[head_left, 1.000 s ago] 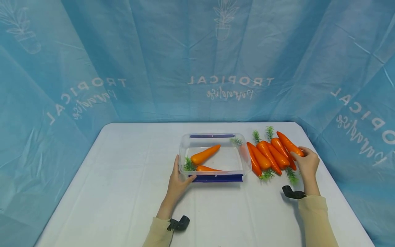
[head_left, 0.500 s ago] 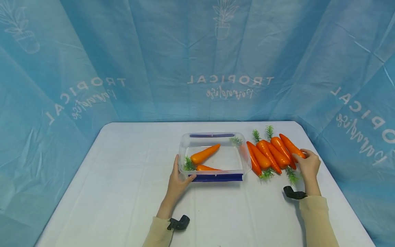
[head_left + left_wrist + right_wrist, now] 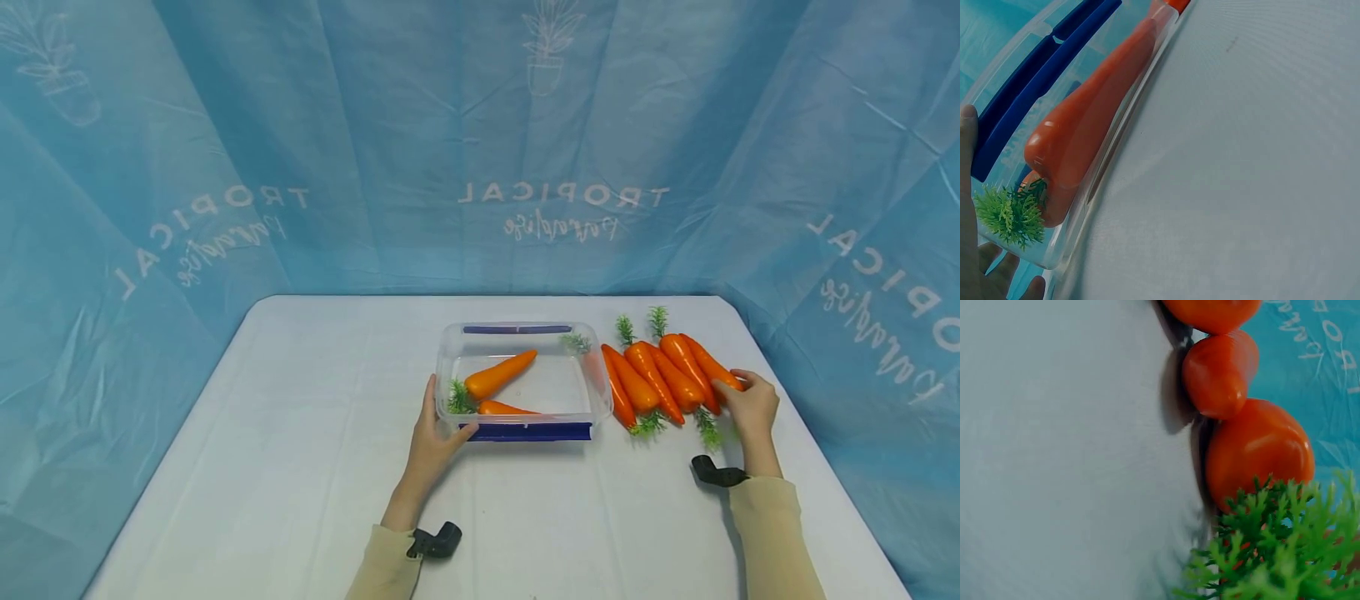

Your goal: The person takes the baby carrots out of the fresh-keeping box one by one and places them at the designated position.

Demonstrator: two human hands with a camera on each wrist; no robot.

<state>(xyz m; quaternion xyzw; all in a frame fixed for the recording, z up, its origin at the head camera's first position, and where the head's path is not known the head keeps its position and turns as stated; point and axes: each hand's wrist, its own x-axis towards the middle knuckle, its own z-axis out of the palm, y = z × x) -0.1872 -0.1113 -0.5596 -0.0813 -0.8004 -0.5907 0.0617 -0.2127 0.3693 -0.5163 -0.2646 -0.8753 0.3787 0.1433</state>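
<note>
My left hand (image 3: pixel 431 442) grips the near left corner of a clear plastic container (image 3: pixel 555 385), thumb on the front side and fingers along the left wall. Two orange carrots lie inside; one carrot (image 3: pixel 501 375) slants across the floor. In the left wrist view a carrot (image 3: pixel 1094 103) with a leafy green top (image 3: pixel 1010 212) shows through the wall. To the right, my right hand (image 3: pixel 752 408) pinches the thick end of the rightmost carrot (image 3: pixel 708 360), which lies along its neighbour. My right hand does not show clearly in the right wrist view.
Several carrots (image 3: pixel 651 371) lie side by side against the container's right side, leafy tops pointing alternately away and near. The right wrist view shows their rounded ends (image 3: pixel 1263 453) and a green top (image 3: pixel 1285 550). Blue latches (image 3: pixel 525 432) line the container. A blue curtain (image 3: pixel 390 150) hangs behind the white table (image 3: pixel 315 433).
My right hand has moved slightly right and nearer, bringing the rightmost carrot down beside the row. My left hand and the container have stayed in place.
</note>
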